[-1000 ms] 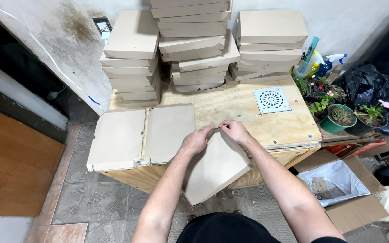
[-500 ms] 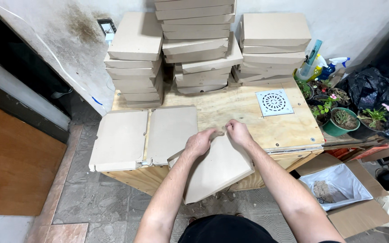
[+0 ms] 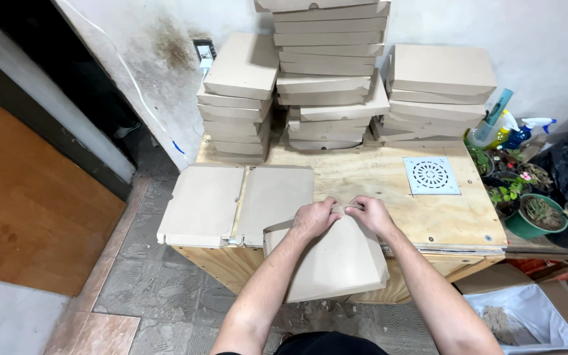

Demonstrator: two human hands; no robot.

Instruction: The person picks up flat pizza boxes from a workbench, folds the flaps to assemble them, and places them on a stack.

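Nearest the camera, the cardboard panel [image 3: 336, 263] overhangs the near edge of the worktop [image 3: 389, 190], its free end toward the person and its far edge up at the hands. Compared with half a second ago, the panel has drawn in: its lower left corner no longer swings out as far, and the sheet now sits more squarely in front of the body, with a narrow flap [image 3: 277, 228] showing folded up along its left side. This indicates, as a judgement, that the side flaps are being worked up while the far edge is held. The panel's long axis runs from the hands toward the person, tilted slightly to the right at the near end, and it slopes downward off the worktop. The left hand [image 3: 313, 219] and the right hand [image 3: 369, 213] are both closed, pinching the far edge of the panel, fingertips almost meeting between them. Just left of the left hand lies a flat unfolded box blank [image 3: 231, 204], resting on the worktop and overhanging its left end. Farther right sits a white square drain grate [image 3: 430, 175]. At the far edge stand stacks of folded boxes [image 3: 327, 72] against the wall, with potted plants [image 3: 534, 213] to the right.
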